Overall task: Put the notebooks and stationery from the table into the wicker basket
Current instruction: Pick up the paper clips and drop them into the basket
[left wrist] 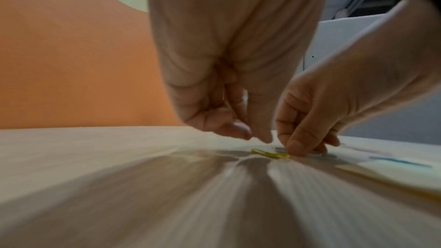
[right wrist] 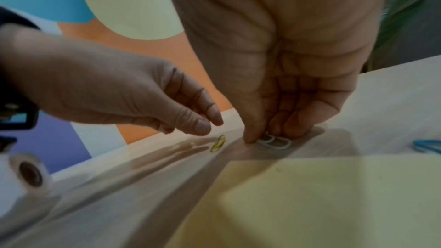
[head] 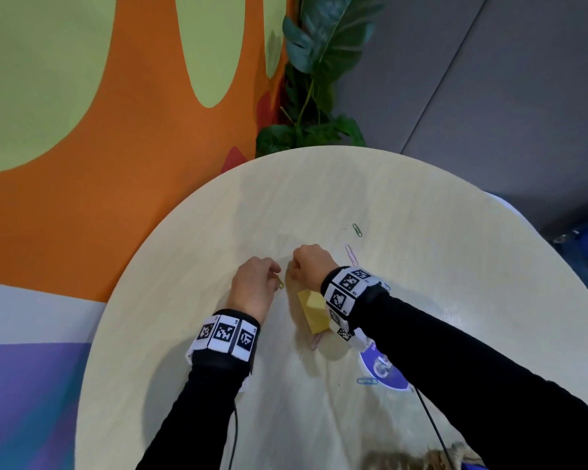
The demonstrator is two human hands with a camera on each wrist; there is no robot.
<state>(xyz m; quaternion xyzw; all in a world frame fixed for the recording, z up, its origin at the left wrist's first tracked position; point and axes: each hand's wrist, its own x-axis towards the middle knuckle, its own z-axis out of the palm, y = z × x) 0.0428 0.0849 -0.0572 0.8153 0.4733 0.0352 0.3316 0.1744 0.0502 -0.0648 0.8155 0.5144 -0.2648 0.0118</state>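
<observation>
Both hands are low over the middle of the round table [head: 421,205]. A yellow paper clip [head: 280,282] [left wrist: 269,154] [right wrist: 218,143] lies flat on the wood. My left hand [head: 272,273] [left wrist: 257,135] [right wrist: 210,122] hovers just above it with thumb and fingers bent down, holding nothing. My right hand [head: 294,269] [right wrist: 264,135] [left wrist: 303,148] pinches a white paper clip [right wrist: 274,141] against the tabletop between thumb and fingertips. A yellow sticky-note pad [head: 314,312] [right wrist: 322,195] lies under my right wrist. The wicker basket [head: 421,459] shows only as a rim at the near edge.
Loose clips lie about: green [head: 357,230], pink [head: 351,254], blue [head: 367,380] [right wrist: 427,145], and another pink one [head: 316,342] by the pad. A purple round sticker [head: 384,368] sits under my right forearm. A plant [head: 316,79] stands behind the table.
</observation>
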